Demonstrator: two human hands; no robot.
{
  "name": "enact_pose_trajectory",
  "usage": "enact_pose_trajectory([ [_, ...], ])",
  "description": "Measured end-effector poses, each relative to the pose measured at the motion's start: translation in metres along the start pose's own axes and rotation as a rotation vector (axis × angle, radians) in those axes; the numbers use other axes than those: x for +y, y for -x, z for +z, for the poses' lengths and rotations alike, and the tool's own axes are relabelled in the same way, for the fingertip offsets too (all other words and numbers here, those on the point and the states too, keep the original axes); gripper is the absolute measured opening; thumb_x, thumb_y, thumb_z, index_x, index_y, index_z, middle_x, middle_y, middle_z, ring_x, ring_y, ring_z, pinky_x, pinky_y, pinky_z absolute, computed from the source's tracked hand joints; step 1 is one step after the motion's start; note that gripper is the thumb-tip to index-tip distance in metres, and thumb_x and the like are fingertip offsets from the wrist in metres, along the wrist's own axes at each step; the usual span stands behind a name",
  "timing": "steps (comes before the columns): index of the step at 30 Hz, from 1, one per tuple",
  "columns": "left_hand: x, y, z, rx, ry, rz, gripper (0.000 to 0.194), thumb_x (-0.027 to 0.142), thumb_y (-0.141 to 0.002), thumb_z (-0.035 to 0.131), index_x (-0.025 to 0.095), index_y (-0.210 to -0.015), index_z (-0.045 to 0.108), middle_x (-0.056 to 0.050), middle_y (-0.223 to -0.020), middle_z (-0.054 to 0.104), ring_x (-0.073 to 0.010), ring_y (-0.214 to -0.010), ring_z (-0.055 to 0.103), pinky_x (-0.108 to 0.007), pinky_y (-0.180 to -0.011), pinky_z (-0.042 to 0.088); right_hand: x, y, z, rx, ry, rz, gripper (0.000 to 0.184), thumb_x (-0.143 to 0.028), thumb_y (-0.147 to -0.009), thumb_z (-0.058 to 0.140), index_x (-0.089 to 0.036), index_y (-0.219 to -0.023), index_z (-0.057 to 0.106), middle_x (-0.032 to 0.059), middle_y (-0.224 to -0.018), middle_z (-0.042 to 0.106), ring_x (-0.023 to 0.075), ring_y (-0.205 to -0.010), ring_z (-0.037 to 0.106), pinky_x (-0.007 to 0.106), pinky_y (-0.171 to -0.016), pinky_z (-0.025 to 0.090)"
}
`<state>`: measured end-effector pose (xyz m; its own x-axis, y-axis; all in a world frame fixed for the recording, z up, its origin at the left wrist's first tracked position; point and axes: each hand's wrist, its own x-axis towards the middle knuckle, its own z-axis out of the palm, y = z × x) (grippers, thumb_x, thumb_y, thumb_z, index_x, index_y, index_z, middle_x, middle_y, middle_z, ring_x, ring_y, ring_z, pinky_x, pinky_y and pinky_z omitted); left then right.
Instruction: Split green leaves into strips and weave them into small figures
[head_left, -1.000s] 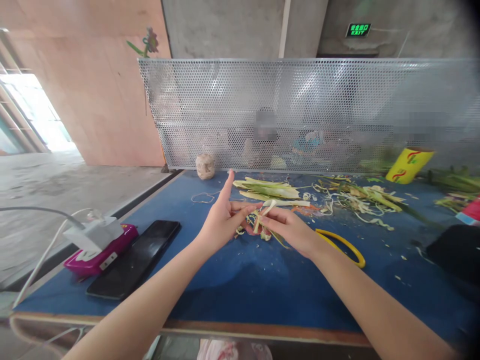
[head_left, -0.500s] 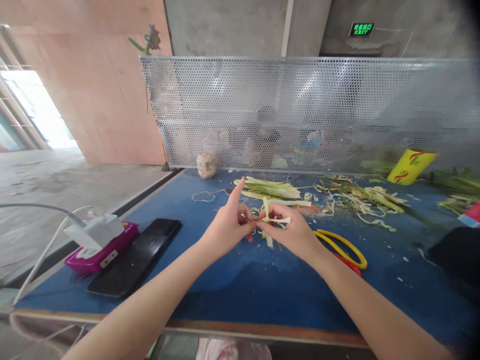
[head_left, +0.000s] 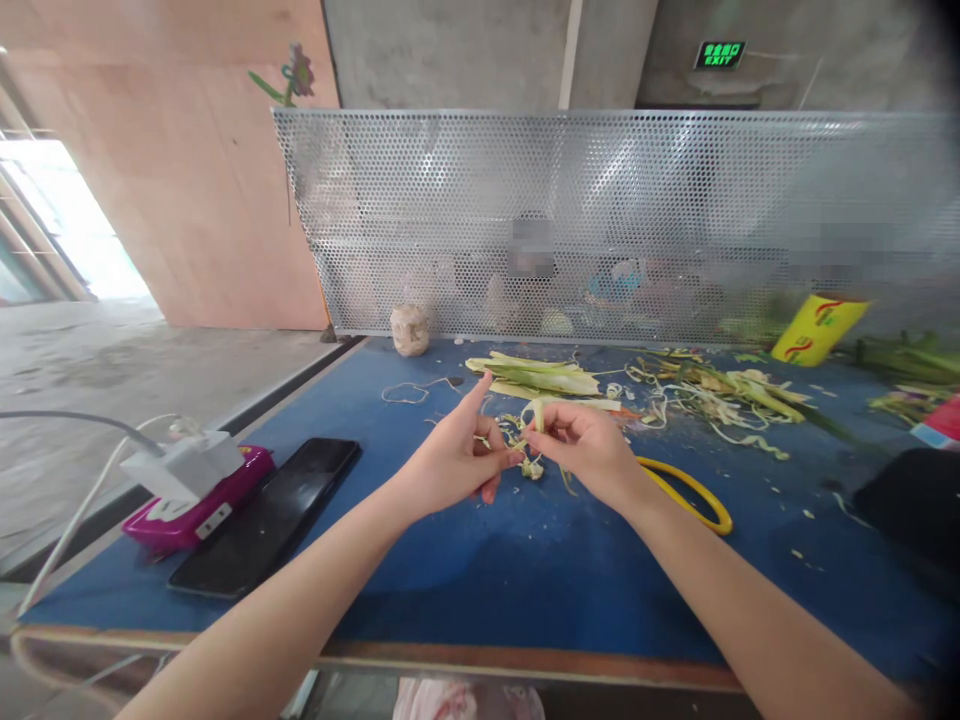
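My right hand (head_left: 585, 440) pinches a pale green plant strip (head_left: 538, 412), which bends in a small loop above the fingertips. Just left of it, my left hand (head_left: 461, 455) has thumb and fingers pinched at the strip's lower part; its index finger points up and away. The fingers partly hide the strip there. Behind and below the hands lie curly pale scraps (head_left: 532, 468) on the blue tabletop (head_left: 450, 590). Beyond them is a pile of flat green-white leaf pieces (head_left: 536, 375). A yellow looped handle (head_left: 701, 500) shows beside my right wrist, the rest of that tool hidden.
A black phone (head_left: 266, 520) and a purple power strip (head_left: 199, 510) with a white charger (head_left: 184, 465) lie left. Tangled fibres (head_left: 735, 395), a yellow roll (head_left: 817, 330) and a dark item (head_left: 911, 510) are right. A perforated metal screen (head_left: 600, 220) stands behind a twine ball (head_left: 410, 330).
The strip, earlier crossed with its ends sticking out between my fingertips, now bends into a loop above my right hand. My hands have drawn slightly apart.
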<state>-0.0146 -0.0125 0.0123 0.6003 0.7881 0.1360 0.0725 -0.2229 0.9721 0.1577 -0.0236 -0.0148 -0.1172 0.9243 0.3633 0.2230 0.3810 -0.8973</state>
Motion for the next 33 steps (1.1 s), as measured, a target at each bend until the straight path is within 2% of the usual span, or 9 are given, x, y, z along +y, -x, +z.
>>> enact_pose_trajectory([
  [5, 0.002, -0.001, 0.0, 0.034, -0.038, 0.03, 0.091, 0.022, -0.071, 0.064, 0.026, -0.139, 0.004, 0.006, -0.066, 0.054, -0.0065, -0.039, 0.052, -0.018, -0.039, 0.039, -0.002, -0.001, -0.004, 0.021, -0.098, 0.045, 0.018, -0.037, -0.072, 0.061, -0.019, -0.074, 0.061, 0.0005, -0.066, 0.058, 0.0123, -0.062, 0.052, 0.026, -0.06, 0.043],
  [7, 0.003, -0.002, 0.001, 0.079, -0.015, 0.069, 0.087, 0.023, -0.071, 0.065, 0.023, -0.138, 0.01, 0.0, -0.079, 0.059, -0.008, -0.049, 0.056, -0.021, -0.046, 0.042, -0.003, -0.001, -0.004, -0.012, -0.159, 0.045, 0.021, -0.039, -0.075, 0.059, -0.018, -0.079, 0.063, 0.0017, -0.069, 0.06, 0.0133, -0.067, 0.055, 0.027, -0.065, 0.044],
  [10, 0.003, -0.005, 0.003, 0.167, 0.092, 0.142, 0.073, 0.024, -0.075, 0.06, 0.018, -0.135, 0.021, -0.008, -0.097, 0.059, -0.0104, -0.068, 0.059, -0.023, -0.059, 0.046, -0.004, 0.0, -0.002, -0.107, -0.197, 0.049, 0.025, -0.041, -0.078, 0.055, -0.02, -0.086, 0.066, 0.0025, -0.074, 0.062, 0.0144, -0.072, 0.056, 0.029, -0.07, 0.044],
  [14, 0.001, -0.008, 0.003, 0.154, 0.175, 0.183, 0.075, 0.02, -0.072, 0.063, 0.016, -0.135, 0.022, -0.003, -0.08, 0.062, -0.0115, -0.067, 0.058, -0.026, -0.064, 0.047, -0.004, 0.002, 0.003, -0.17, -0.165, 0.06, 0.024, -0.042, -0.078, 0.056, -0.022, -0.086, 0.067, 0.0022, -0.079, 0.063, 0.0159, -0.081, 0.056, 0.03, -0.078, 0.042],
  [17, 0.001, -0.007, 0.002, 0.21, 0.124, 0.175, 0.073, 0.02, -0.071, 0.065, 0.014, -0.133, 0.027, 0.0, -0.07, 0.062, -0.0111, -0.063, 0.058, -0.026, -0.064, 0.046, -0.002, 0.003, 0.005, -0.159, -0.149, 0.079, 0.031, -0.046, -0.08, 0.051, -0.021, -0.085, 0.068, 0.0039, -0.08, 0.064, 0.0166, -0.077, 0.056, 0.031, -0.075, 0.043],
  [20, 0.002, -0.006, 0.001, 0.23, 0.108, 0.18, 0.075, 0.02, -0.069, 0.066, 0.016, -0.133, 0.027, 0.001, -0.068, 0.062, -0.0113, -0.06, 0.058, -0.025, -0.06, 0.045, -0.001, 0.003, 0.005, -0.16, -0.164, 0.089, 0.036, -0.048, -0.082, 0.046, -0.02, -0.085, 0.068, 0.0047, -0.079, 0.064, 0.0165, -0.074, 0.057, 0.032, -0.074, 0.043],
  [25, 0.005, -0.005, 0.003, 0.224, 0.097, 0.182, 0.072, 0.019, -0.069, 0.066, 0.017, -0.132, 0.03, 0.001, -0.066, 0.06, -0.011, -0.058, 0.057, -0.023, -0.056, 0.044, -0.003, 0.003, 0.005, -0.141, -0.084, 0.075, 0.03, -0.046, -0.08, 0.052, -0.02, -0.079, 0.067, 0.0031, -0.077, 0.063, 0.0166, -0.078, 0.055, 0.029, -0.074, 0.042],
  [29, 0.005, -0.004, 0.008, 0.234, 0.221, 0.227, 0.069, 0.014, -0.071, 0.063, 0.014, -0.13, 0.028, 0.005, -0.061, 0.056, -0.0089, -0.057, 0.055, -0.021, -0.057, 0.045, -0.005, 0.003, 0.004, -0.124, -0.061, 0.074, 0.025, -0.042, -0.078, 0.055, -0.02, -0.079, 0.066, 0.0013, -0.075, 0.061, 0.0145, -0.072, 0.054, 0.027, -0.068, 0.041],
  [33, 0.003, -0.004, 0.012, 0.316, 0.354, 0.241, 0.066, 0.012, -0.07, 0.064, 0.013, -0.126, 0.03, 0.005, -0.062, 0.056, -0.0095, -0.06, 0.057, -0.024, -0.063, 0.046, -0.007, 0.003, 0.007, -0.112, -0.046, 0.044, 0.022, -0.039, -0.078, 0.055, -0.02, -0.075, 0.065, 0.0013, -0.074, 0.062, 0.0148, -0.073, 0.054, 0.027, -0.067, 0.041],
])
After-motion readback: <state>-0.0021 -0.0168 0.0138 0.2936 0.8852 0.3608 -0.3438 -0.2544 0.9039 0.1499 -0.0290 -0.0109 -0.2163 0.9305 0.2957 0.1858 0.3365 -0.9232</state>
